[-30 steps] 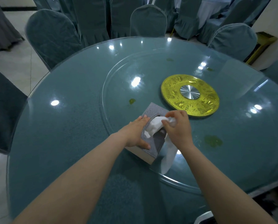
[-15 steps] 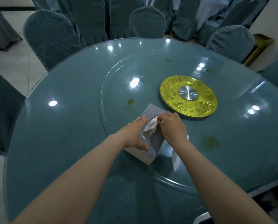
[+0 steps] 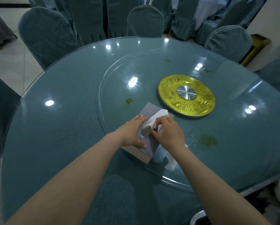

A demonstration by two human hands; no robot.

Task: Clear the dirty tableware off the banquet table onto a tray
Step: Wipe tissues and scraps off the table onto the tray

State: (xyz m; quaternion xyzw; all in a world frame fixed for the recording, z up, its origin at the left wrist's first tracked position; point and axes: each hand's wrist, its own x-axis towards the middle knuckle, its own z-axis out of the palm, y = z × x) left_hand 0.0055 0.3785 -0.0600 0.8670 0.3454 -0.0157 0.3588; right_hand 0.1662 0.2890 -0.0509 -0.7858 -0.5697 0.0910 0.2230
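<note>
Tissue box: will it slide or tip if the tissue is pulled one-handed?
Probably slides: the tissue box sits on smooth glass, and the left hand presses it down. Tipping looks unlikely, being low and flat. The tissue looks floppy.

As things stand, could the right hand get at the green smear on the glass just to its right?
Probably yes: the green smear lies on bare glass close beside the right hand with nothing between, though that hand is pinching a tissue.

One head-worn wide-angle camera looks forward and down, close over the round table [image 3: 62, 127], both forearms entering from the frame's bottom; chairs [image 3: 46, 34] line the top.
</note>
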